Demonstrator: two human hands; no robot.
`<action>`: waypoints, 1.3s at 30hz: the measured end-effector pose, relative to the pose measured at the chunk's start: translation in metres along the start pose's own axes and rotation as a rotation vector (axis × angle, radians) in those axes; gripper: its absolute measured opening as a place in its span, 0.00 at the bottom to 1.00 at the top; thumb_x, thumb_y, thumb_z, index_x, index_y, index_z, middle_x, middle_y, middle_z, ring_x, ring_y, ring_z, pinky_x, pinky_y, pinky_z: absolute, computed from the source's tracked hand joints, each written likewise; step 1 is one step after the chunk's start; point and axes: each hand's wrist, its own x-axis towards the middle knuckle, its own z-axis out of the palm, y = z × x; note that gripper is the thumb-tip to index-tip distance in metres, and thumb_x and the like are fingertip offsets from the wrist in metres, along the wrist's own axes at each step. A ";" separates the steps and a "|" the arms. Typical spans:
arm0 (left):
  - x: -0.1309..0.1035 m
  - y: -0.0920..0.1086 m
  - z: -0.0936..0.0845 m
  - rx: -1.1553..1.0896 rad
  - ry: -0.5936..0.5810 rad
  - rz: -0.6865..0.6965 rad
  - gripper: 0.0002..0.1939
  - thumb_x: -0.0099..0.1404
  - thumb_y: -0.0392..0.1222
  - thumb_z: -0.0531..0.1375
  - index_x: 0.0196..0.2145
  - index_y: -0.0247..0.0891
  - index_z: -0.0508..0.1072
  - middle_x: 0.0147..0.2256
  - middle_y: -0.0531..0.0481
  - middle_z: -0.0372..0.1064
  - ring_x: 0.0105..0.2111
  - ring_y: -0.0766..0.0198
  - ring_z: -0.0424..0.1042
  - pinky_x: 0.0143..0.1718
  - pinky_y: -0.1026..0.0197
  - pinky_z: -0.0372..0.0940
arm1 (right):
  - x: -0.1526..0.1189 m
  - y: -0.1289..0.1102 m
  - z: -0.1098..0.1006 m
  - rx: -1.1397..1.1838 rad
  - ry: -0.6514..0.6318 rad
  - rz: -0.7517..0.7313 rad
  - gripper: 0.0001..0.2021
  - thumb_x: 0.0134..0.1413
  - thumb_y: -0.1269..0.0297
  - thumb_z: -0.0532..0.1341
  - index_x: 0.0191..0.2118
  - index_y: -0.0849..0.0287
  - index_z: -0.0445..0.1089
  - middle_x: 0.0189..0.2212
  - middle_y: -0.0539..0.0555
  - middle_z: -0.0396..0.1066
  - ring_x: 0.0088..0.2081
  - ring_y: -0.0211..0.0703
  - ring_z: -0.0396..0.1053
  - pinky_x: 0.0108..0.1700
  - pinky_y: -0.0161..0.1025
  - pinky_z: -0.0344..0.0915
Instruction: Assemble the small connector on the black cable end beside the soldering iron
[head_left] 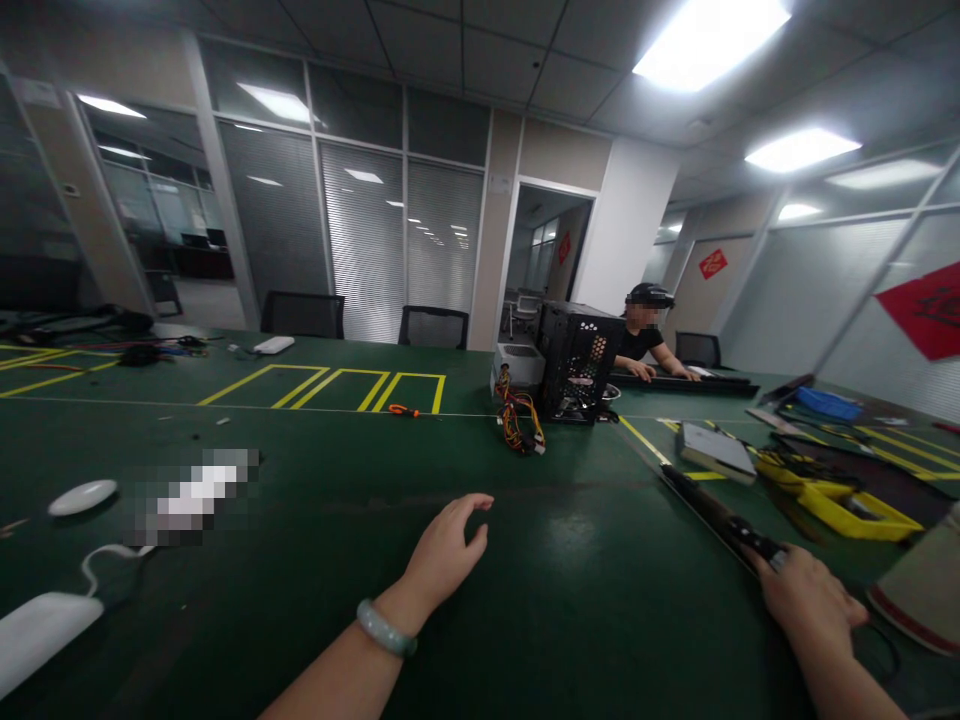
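My left hand (pixel 448 550) is just above the green table (pixel 570 620), its thumb and fingers apart with nothing between them; a pale bangle circles the wrist. At the right, my right hand (pixel 808 600) is wrapped round the near end of a long dark object (pixel 720 525), which points away toward the table's middle. Farther back stands a black computer case (pixel 581 360), with a grey power supply (pixel 519 368) beside it and a bundle of coloured cables (pixel 519 422) lying in front.
An orange-handled tool (pixel 403 411) lies by yellow tape. White devices (pixel 45 635) are at left. Yellow trays (pixel 859 512), a silver box (pixel 716 452) and a beige cylindrical object (pixel 926 585) are at right. Another person (pixel 637 340) sits behind the case.
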 end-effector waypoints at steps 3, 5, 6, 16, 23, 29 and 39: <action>0.001 0.000 0.001 -0.008 0.013 -0.003 0.18 0.67 0.42 0.54 0.54 0.45 0.66 0.54 0.49 0.66 0.54 0.58 0.65 0.54 0.53 0.63 | -0.004 0.001 0.001 0.011 0.039 -0.100 0.36 0.56 0.41 0.42 0.54 0.69 0.63 0.47 0.74 0.67 0.49 0.68 0.65 0.52 0.55 0.59; 0.001 0.001 0.002 -0.019 0.023 -0.002 0.18 0.67 0.44 0.54 0.54 0.46 0.66 0.53 0.50 0.67 0.53 0.59 0.66 0.53 0.54 0.64 | -0.010 -0.003 -0.003 0.030 0.025 -0.142 0.34 0.56 0.42 0.43 0.53 0.67 0.64 0.46 0.71 0.68 0.49 0.67 0.66 0.51 0.54 0.59; 0.002 0.001 0.002 -0.026 0.028 0.004 0.17 0.68 0.45 0.53 0.54 0.46 0.66 0.52 0.50 0.67 0.53 0.60 0.67 0.53 0.55 0.64 | -0.014 -0.007 -0.006 0.039 0.024 -0.171 0.32 0.56 0.43 0.44 0.53 0.66 0.64 0.46 0.70 0.69 0.49 0.66 0.66 0.51 0.53 0.59; -0.007 0.022 -0.003 0.051 0.030 0.140 0.16 0.70 0.48 0.50 0.53 0.45 0.67 0.51 0.50 0.68 0.52 0.60 0.67 0.54 0.55 0.63 | -0.125 -0.124 -0.032 0.276 -0.115 -0.493 0.22 0.54 0.46 0.54 0.50 0.55 0.65 0.48 0.60 0.70 0.50 0.60 0.65 0.48 0.53 0.57; -0.014 0.033 -0.005 0.228 0.087 0.327 0.17 0.70 0.47 0.50 0.55 0.46 0.66 0.55 0.50 0.65 0.57 0.56 0.60 0.62 0.48 0.51 | -0.234 -0.254 -0.060 0.528 -0.397 -0.849 0.17 0.53 0.60 0.62 0.50 0.51 0.64 0.48 0.54 0.68 0.51 0.53 0.63 0.53 0.49 0.53; -0.007 0.017 -0.013 0.283 0.113 0.171 0.17 0.69 0.45 0.50 0.52 0.42 0.68 0.51 0.48 0.68 0.52 0.57 0.66 0.58 0.51 0.57 | -0.268 -0.329 -0.058 0.529 -0.515 -1.179 0.22 0.55 0.66 0.58 0.56 0.56 0.60 0.56 0.59 0.62 0.57 0.55 0.57 0.57 0.52 0.48; -0.002 0.012 -0.016 0.287 0.124 0.060 0.18 0.72 0.47 0.44 0.49 0.42 0.69 0.48 0.48 0.70 0.48 0.59 0.69 0.51 0.57 0.60 | -0.243 -0.319 -0.081 0.476 -0.451 -1.172 0.31 0.49 0.61 0.65 0.59 0.58 0.59 0.56 0.61 0.60 0.57 0.56 0.57 0.59 0.52 0.50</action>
